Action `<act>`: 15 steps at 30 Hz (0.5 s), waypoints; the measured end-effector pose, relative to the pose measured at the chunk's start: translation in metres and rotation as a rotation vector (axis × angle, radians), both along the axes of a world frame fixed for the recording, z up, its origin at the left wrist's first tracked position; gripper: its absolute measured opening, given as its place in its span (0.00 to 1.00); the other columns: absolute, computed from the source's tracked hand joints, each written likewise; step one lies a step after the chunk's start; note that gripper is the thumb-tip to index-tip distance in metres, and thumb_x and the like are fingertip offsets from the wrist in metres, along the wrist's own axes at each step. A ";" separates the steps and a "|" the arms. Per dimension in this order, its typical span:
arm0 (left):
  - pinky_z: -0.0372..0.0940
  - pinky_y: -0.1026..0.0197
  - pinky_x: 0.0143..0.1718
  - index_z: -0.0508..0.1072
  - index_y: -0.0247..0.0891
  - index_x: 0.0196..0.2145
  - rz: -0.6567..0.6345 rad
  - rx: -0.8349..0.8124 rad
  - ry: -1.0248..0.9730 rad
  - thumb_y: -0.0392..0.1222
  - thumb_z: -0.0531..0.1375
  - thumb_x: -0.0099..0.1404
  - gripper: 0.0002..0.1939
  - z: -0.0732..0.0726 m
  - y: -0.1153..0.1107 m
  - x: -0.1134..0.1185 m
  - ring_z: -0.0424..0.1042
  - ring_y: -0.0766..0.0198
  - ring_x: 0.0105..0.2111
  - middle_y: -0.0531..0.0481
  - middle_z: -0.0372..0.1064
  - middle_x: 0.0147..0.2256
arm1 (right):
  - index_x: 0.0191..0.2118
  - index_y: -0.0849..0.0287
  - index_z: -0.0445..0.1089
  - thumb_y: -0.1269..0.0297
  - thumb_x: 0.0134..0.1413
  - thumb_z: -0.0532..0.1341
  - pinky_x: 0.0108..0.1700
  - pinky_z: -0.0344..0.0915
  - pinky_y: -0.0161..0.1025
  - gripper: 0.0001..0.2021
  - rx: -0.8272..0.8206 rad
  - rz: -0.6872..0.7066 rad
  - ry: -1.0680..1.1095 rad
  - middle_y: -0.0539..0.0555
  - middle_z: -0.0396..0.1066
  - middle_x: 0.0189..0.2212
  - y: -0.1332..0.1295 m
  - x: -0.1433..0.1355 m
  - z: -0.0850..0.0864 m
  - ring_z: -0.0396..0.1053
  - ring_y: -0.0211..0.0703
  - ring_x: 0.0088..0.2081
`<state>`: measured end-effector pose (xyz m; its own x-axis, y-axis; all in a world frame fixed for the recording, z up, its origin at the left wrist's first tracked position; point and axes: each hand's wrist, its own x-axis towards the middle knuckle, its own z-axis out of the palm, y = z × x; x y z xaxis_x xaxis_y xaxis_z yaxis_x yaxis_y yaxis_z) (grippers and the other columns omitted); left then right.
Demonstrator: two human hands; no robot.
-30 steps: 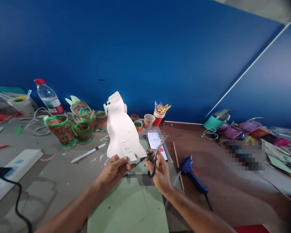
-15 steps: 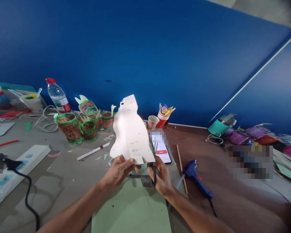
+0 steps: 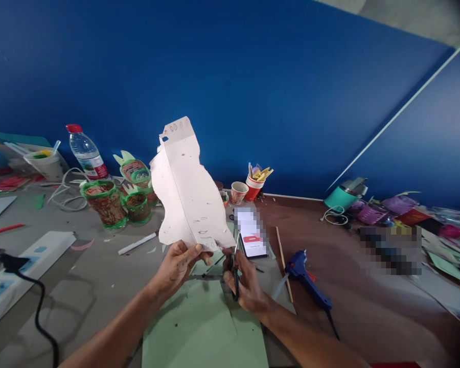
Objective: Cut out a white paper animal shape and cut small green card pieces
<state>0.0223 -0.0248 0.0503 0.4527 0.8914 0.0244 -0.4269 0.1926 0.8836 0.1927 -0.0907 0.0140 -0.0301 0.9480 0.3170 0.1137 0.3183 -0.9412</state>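
Note:
A large white paper [image 3: 189, 189] with wavy cut edges and small pencil ovals stands up from my left hand [image 3: 178, 266], which pinches its lower edge between thumb and fingers. My right hand [image 3: 247, 281] is closed round dark-handled scissors [image 3: 235, 276], their blades pointing up beside the paper's lower right corner. Under both hands lies a pale green sheet [image 3: 203, 327]. Just beyond my right hand is a phone [image 3: 251, 235] with its screen lit.
A blue glue gun [image 3: 308, 278] and a thin wooden stick [image 3: 284, 263] lie at the right. Painted pots [image 3: 107, 204], a bottle [image 3: 88, 153] and a marker [image 3: 138, 243] are at the left. Paper cups [image 3: 238, 192] stand behind.
The paper has risen and tilted to the left, and its upper pencil marks now show. Both hands have shifted slightly left, still holding paper and scissors.

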 end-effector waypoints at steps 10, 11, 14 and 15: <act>0.66 0.60 0.35 0.73 0.32 0.20 0.059 -0.063 -0.064 0.43 0.67 0.54 0.12 -0.004 0.001 0.001 0.73 0.61 0.27 0.46 0.73 0.21 | 0.48 0.55 0.62 0.65 0.50 0.60 0.23 0.53 0.34 0.17 0.039 0.002 -0.216 0.45 0.60 0.22 -0.001 0.005 -0.003 0.55 0.35 0.21; 0.66 0.59 0.37 0.73 0.32 0.20 0.052 -0.073 -0.070 0.43 0.67 0.54 0.12 -0.004 0.001 0.001 0.72 0.62 0.26 0.46 0.72 0.20 | 0.48 0.56 0.62 0.66 0.50 0.60 0.23 0.53 0.34 0.18 0.035 0.007 -0.243 0.45 0.59 0.21 -0.001 0.005 -0.004 0.55 0.35 0.20; 0.67 0.60 0.36 0.72 0.33 0.21 0.033 -0.102 -0.102 0.42 0.67 0.54 0.12 -0.005 0.000 0.002 0.71 0.64 0.24 0.48 0.72 0.20 | 0.48 0.56 0.64 0.67 0.49 0.60 0.23 0.53 0.33 0.18 0.033 0.003 -0.296 0.45 0.59 0.19 0.000 0.002 -0.004 0.55 0.36 0.20; 0.67 0.60 0.34 0.72 0.33 0.21 0.024 -0.112 -0.113 0.42 0.67 0.54 0.11 -0.005 -0.001 0.002 0.71 0.64 0.24 0.48 0.72 0.19 | 0.47 0.56 0.65 0.68 0.48 0.60 0.23 0.53 0.33 0.17 0.038 -0.004 -0.303 0.45 0.59 0.19 0.000 0.000 -0.004 0.55 0.36 0.20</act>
<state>0.0248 -0.0254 0.0451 0.4309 0.9020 -0.0258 -0.5281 0.2753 0.8033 0.1932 -0.0903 0.0104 -0.1247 0.9359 0.3294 0.3893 0.3515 -0.8514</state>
